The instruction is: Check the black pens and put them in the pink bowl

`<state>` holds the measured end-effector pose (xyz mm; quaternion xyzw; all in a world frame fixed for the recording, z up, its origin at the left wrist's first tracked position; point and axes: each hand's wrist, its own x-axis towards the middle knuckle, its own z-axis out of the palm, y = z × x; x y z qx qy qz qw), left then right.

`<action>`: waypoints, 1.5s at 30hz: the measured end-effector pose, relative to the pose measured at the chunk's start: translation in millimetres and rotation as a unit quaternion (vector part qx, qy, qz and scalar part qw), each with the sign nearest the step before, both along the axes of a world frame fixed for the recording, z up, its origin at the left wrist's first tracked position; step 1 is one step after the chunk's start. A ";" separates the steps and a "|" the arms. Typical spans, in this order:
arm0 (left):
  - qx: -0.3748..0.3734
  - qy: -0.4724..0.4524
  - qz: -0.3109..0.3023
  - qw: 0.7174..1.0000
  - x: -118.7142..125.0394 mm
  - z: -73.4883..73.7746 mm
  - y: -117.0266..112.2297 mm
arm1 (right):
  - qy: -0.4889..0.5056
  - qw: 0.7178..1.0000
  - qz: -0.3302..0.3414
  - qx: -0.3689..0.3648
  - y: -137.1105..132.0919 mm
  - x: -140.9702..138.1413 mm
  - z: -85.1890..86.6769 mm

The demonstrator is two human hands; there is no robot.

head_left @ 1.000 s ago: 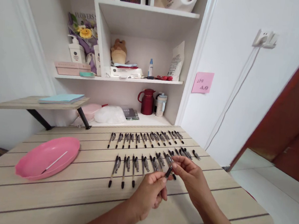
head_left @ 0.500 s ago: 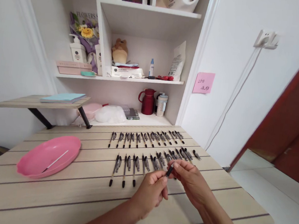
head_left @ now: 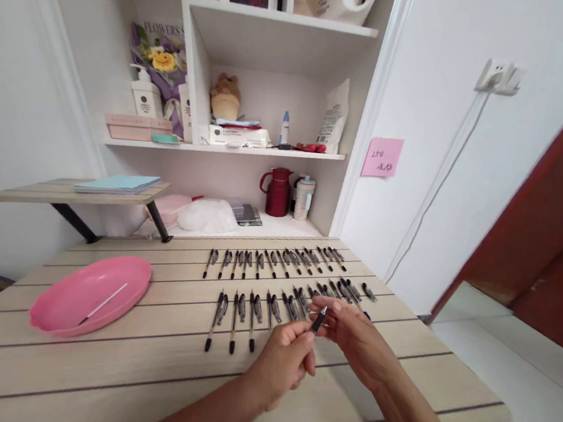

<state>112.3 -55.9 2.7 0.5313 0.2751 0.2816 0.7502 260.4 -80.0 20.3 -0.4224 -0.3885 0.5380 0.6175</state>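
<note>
My left hand (head_left: 289, 356) is closed around a pen (head_left: 319, 320), whose black grip and silvery tip point up and away; the rest of its barrel is hidden in my fist. Just right of the tip, my right hand (head_left: 356, 340) has its fingers stretched out and slightly apart, with nothing visible in it. Uncapped pens with dark ends lie beyond my hands in two rows, a back row (head_left: 257, 264) and a front row (head_left: 234, 320), each pen with a clear-and-black cap beside it. My hands hide part of the front row. A lone cap (head_left: 368, 292) lies at its right end.
A pink oval basin (head_left: 126, 282) with a thin white stick (head_left: 105, 303) in it stands at the left of the slatted wooden table (head_left: 152, 385). Behind it is a small raised shelf (head_left: 37, 190) with blue papers. White shelves (head_left: 281, 20) hold a red jug (head_left: 278, 194) and bottles.
My right fingers have come away from the pen's tip and opened, baring the silvery point. My left hand still holds the pen in almost the same place.
</note>
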 end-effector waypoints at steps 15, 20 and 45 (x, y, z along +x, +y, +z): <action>-0.009 -0.004 0.001 1.000 0.1 -0.9 1.3 | -0.018 1.000 -0.012 -0.003 3.2 -0.3 -4.8; -0.032 -0.011 -0.013 0.999 -1.4 -0.1 2.8 | 0.023 1.000 0.005 -0.013 1.7 -1.8 -3.9; -0.001 0.010 -0.021 1.000 0.6 -2.5 4.3 | 0.020 1.000 -0.010 0.017 4.9 0.2 -15.3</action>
